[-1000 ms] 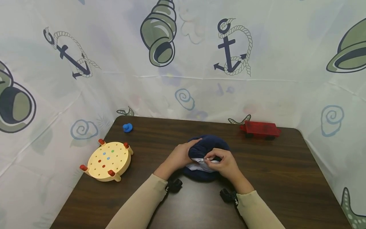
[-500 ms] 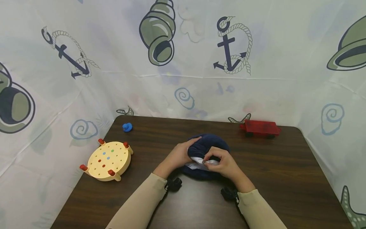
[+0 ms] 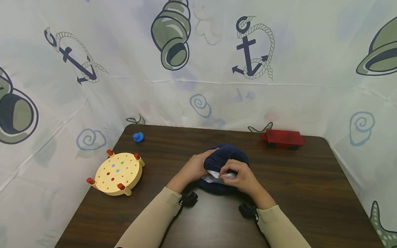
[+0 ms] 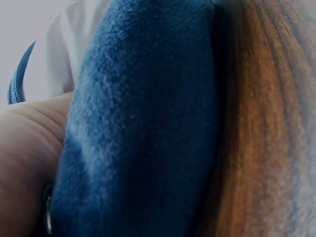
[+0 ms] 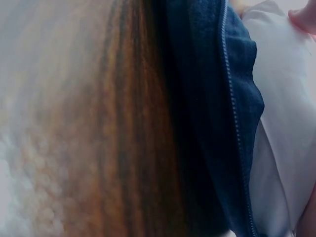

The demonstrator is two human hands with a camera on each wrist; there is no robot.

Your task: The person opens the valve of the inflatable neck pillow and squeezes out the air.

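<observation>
A navy plush pillow [image 3: 228,151] lies on the table, its zipper [image 5: 233,98] open along the near side in the right wrist view. White inner fabric [image 5: 286,94] shows through that opening. My left hand [image 3: 194,167] grips the pillow's left side, thumb over the top; its other fingers are mostly hidden. My right hand [image 3: 243,176] pinches the white inner fabric at the opening between thumb and forefinger. A tiny shiny bit shows at those fingertips, too small to make out. In the left wrist view the plush cover [image 4: 138,123] fills the middle.
A round yellow pegboard toy [image 3: 119,174] with red-tipped legs sits on the left of the dark wooden table [image 3: 310,193]. A small blue duck [image 3: 138,137] is at the back left. At the back right stands a red toy wagon [image 3: 283,138]. Patterned cloth hangs behind.
My right fingertips have shifted slightly left along the white inner fabric, and the forefinger is more bent. My left hand and the pillow stay in place.
</observation>
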